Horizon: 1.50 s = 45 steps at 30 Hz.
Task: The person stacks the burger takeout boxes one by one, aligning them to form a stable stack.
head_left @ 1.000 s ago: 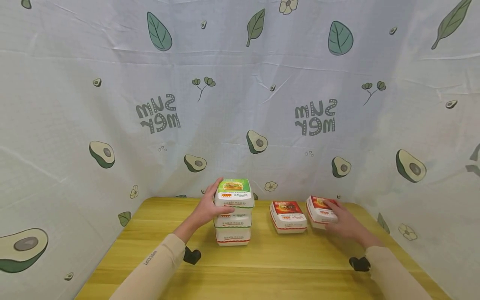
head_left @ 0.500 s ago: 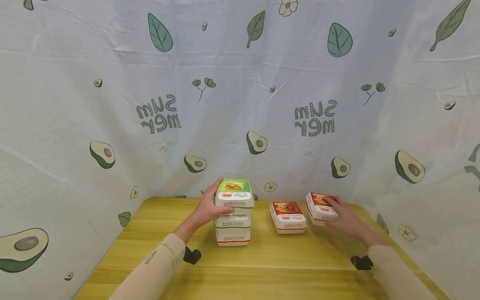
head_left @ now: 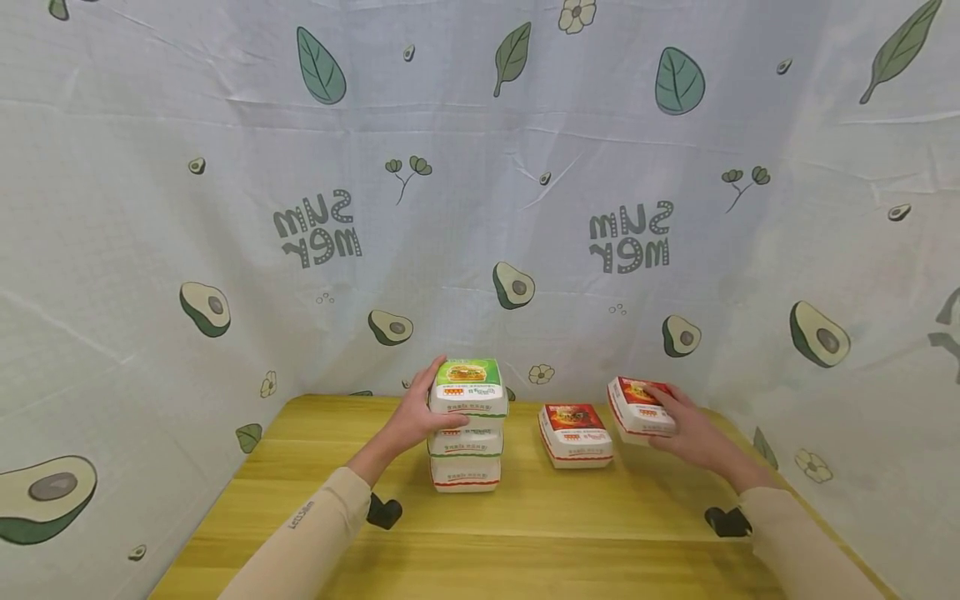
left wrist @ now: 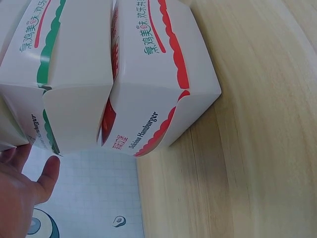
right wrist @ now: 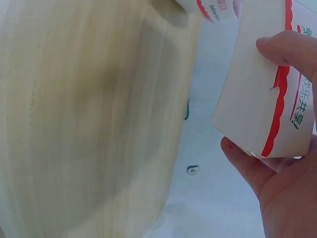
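Three burger boxes stand stacked left of centre: a green-topped box (head_left: 471, 390) uppermost, a green-edged box (head_left: 467, 442) in the middle, a red-edged box (head_left: 465, 474) at the bottom. My left hand (head_left: 412, 418) grips the top box from its left side, thumb across the front. In my right hand (head_left: 699, 440) is a red-topped burger box (head_left: 633, 408), held above the table and slightly tilted. The right wrist view shows the thumb and fingers of that hand round this box (right wrist: 255, 94). Between stack and right hand, another red-topped box (head_left: 576, 437) sits on the table.
The wooden table (head_left: 480, 558) reaches back to a white curtain (head_left: 465, 208) printed with avocados and leaves. More curtain hangs at both sides. Black wrist straps (head_left: 384, 512) show at both sleeves.
My right hand has raised the red-topped box off the table and brought it slightly left. The left hand and the stack have stayed in place.
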Available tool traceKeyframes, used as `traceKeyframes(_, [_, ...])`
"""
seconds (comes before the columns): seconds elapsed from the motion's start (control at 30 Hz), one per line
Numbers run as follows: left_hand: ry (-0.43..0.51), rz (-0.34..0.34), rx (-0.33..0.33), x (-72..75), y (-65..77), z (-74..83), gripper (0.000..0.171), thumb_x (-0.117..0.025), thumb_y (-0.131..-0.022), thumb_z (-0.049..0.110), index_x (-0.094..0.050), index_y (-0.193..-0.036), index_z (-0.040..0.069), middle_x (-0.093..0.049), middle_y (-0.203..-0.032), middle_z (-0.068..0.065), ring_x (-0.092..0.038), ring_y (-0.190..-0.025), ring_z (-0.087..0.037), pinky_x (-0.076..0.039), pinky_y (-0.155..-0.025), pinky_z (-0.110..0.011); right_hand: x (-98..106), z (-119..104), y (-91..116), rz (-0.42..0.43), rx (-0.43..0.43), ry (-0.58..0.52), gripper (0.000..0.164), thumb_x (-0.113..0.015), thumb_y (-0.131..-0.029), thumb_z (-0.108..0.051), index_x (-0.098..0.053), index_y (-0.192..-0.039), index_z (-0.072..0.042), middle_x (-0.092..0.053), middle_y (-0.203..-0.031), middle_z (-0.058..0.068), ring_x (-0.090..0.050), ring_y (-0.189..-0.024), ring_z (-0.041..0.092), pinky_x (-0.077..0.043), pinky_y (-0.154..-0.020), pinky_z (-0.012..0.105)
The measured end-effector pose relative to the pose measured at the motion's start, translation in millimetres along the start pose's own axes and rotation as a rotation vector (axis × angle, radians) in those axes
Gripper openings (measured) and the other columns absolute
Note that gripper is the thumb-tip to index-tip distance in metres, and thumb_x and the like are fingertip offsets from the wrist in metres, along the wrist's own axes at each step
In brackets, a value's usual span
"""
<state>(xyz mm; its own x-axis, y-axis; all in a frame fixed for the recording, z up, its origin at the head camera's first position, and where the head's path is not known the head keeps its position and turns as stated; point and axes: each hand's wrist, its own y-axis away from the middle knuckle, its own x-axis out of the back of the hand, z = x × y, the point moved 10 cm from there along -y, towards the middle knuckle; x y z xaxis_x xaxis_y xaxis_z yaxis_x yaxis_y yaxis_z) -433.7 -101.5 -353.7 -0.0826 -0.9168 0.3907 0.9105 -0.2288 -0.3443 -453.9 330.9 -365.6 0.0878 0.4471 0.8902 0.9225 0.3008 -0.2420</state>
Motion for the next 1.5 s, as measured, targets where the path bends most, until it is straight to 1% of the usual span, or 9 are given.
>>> traceKeyframes(0.17, [0.004,-0.001,-0.001,-0.5,0.3,0.2,0.107,-0.087,-0.079,0.027,-0.019,-0.162,0.028,-0.028,-0.157,-0.016,-0.048,-0.125,-0.032,-0.043,-0.104,-0.056,5,-7,0,0.014,0.032,0.008,0.091,-0.081,-0.083,-0.024,-0.029,-0.157,-0.009,-0.021,-0.156,0.029,-0.04,-0.126,0.05,-0.042,-0.096,0.071])
traceKeyframes(0.4, [-0.019,0.0,-0.003,-1.1,-0.1,0.9,0.11,-0.088,-0.078,0.031,-0.018,-0.162,0.027,-0.03,-0.154,-0.015,-0.049,-0.123,-0.029,-0.045,-0.102,-0.052,11,-22,1,0.034,0.088,0.011,0.089,-0.08,-0.084,-0.021,-0.03,-0.156,-0.008,-0.021,-0.156,0.03,-0.038,-0.128,0.051,-0.041,-0.096,0.072])
traceKeyframes(0.67, [-0.006,0.004,0.017,-1.4,-0.9,-1.5,0.111,-0.089,-0.075,0.031,-0.02,-0.162,0.031,-0.032,-0.152,-0.012,-0.049,-0.12,-0.028,-0.044,-0.103,-0.05,18,-40,3,0.055,0.146,0.046,0.087,-0.079,-0.086,-0.022,-0.031,-0.157,-0.011,-0.023,-0.157,0.031,-0.04,-0.129,0.052,-0.042,-0.095,0.071])
traceKeyframes(0.8, [-0.002,0.005,0.02,-1.4,-1.1,-2.2,0.111,-0.089,-0.075,0.031,-0.02,-0.162,0.03,-0.031,-0.153,-0.012,-0.049,-0.121,-0.029,-0.044,-0.104,-0.051,20,-48,2,0.046,0.155,0.047,0.088,-0.079,-0.086,-0.023,-0.029,-0.158,-0.014,-0.023,-0.158,0.028,-0.04,-0.13,0.05,-0.043,-0.095,0.07])
traceKeyframes(0.9, [0.004,0.005,0.021,-1.3,-1.1,-2.6,0.111,-0.089,-0.075,0.03,-0.019,-0.162,0.031,-0.031,-0.154,-0.012,-0.049,-0.122,-0.029,-0.043,-0.104,-0.052,21,-53,2,0.038,0.155,0.053,0.088,-0.079,-0.087,-0.025,-0.028,-0.159,-0.016,-0.022,-0.159,0.026,-0.04,-0.129,0.05,-0.045,-0.095,0.069])
traceKeyframes(1.0, [0.007,0.005,0.021,-1.1,-0.8,-2.8,0.111,-0.089,-0.076,0.031,-0.019,-0.162,0.033,-0.03,-0.154,-0.012,-0.049,-0.123,-0.029,-0.043,-0.104,-0.052,23,-60,2,0.039,0.162,0.057,0.088,-0.079,-0.086,-0.023,-0.029,-0.159,-0.017,-0.023,-0.159,0.025,-0.041,-0.129,0.049,-0.045,-0.095,0.068])
traceKeyframes(1.2, [0.0,0.005,0.015,-0.7,-0.8,-3.3,0.111,-0.089,-0.076,0.031,-0.018,-0.162,0.029,-0.029,-0.155,-0.013,-0.049,-0.123,-0.03,-0.044,-0.104,-0.052,25,-74,3,0.034,0.18,0.056,0.088,-0.079,-0.086,-0.022,-0.029,-0.159,-0.018,-0.024,-0.159,0.025,-0.043,-0.127,0.049,-0.047,-0.093,0.067])
traceKeyframes(1.5, [0.002,0.006,0.004,-0.1,-0.5,-2.3,0.111,-0.088,-0.077,0.032,-0.018,-0.162,0.029,-0.03,-0.154,-0.014,-0.049,-0.122,-0.029,-0.044,-0.103,-0.052,28,-90,2,0.033,0.201,0.061,0.087,-0.078,-0.087,-0.023,-0.03,-0.159,-0.018,-0.024,-0.16,0.022,-0.047,-0.126,0.047,-0.049,-0.092,0.064])
